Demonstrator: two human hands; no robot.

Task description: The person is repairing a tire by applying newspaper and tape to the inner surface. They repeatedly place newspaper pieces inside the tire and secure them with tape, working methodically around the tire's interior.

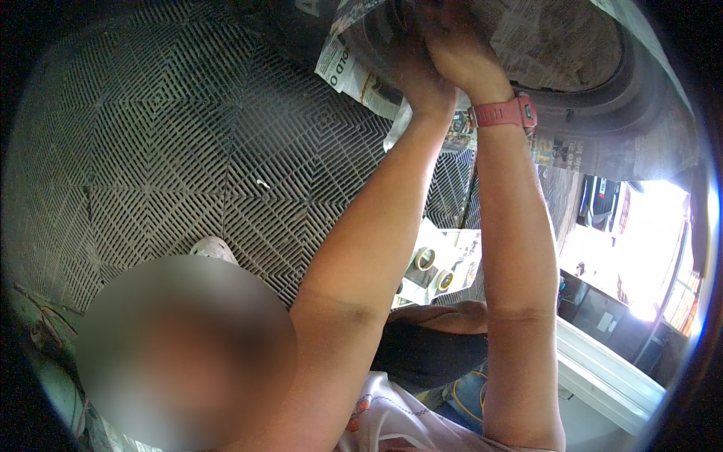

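Note:
Both my arms reach up to a dark, curved panel (636,113) partly covered with newspaper (553,45). My left hand (416,71) lies in shadow against the dark rim at the panel's left. Just to its right, and close against it, is my right hand (461,56). A red watch (503,114) sits on my right wrist. The fingers of both hands fade into the dark near the upper edge, so their pose and anything in them are hidden. A loose newspaper edge (350,79) hangs below and left of my hands.
Ridged floor tiles (158,151) spread at left. Two tape rolls (425,259) lie on paper (463,245) between my arms. Nearby are a bare limb and black cloth (429,350) of a person. A pale shoe (215,248) shows beside a blurred patch. A white ledge (610,369) runs along the right.

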